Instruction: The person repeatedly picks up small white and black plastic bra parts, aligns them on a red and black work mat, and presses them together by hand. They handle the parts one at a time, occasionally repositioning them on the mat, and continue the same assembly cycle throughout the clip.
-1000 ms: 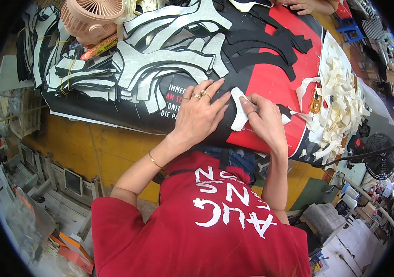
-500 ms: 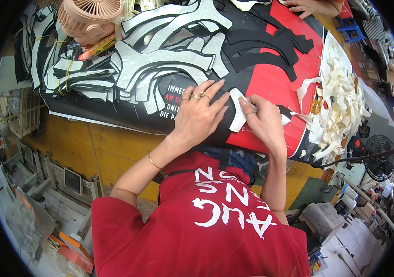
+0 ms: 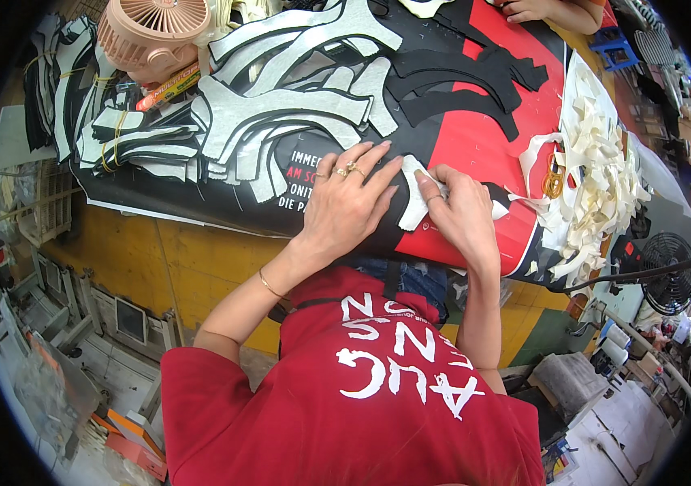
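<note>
With our right grip (image 3: 460, 212) we rest the thumb on a white, curved fabric piece (image 3: 414, 214); if the fingers pinch it, we cannot tell. Just left of it, our left grip (image 3: 347, 201) lies palm down, fingers slightly spread. The piece is on the black-and-red covered desk (image 3: 475, 150), between heaped grey, black-edged fabric shapes (image 3: 260, 109) and piled cream cloth strips (image 3: 597, 182).

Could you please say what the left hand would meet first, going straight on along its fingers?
Likely the left hand would meet the nearest pale grey piece just ahead, though depth is unclear.
</note>
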Demonstrator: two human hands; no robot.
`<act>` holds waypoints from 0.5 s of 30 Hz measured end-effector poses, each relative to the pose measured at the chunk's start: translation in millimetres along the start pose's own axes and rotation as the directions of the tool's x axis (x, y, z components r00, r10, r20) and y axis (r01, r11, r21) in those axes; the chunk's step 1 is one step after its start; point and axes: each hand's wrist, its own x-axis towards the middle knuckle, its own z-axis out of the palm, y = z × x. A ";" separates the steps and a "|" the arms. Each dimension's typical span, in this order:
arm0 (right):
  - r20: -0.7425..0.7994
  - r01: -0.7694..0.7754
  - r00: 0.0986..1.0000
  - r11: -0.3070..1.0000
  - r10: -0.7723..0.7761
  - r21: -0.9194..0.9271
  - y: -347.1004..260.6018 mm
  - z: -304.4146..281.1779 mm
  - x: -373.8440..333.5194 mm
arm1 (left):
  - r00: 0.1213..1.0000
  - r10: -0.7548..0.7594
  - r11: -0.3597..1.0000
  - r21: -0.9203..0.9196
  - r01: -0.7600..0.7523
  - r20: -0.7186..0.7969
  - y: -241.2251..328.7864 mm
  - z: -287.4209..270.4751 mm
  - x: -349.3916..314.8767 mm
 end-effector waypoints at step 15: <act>-0.033 0.014 0.999 0.992 -0.018 -0.122 4.7 -12.9 -8.7 | 0.999 -0.007 0.998 0.068 0.004 0.041 7.6 1.3 3.9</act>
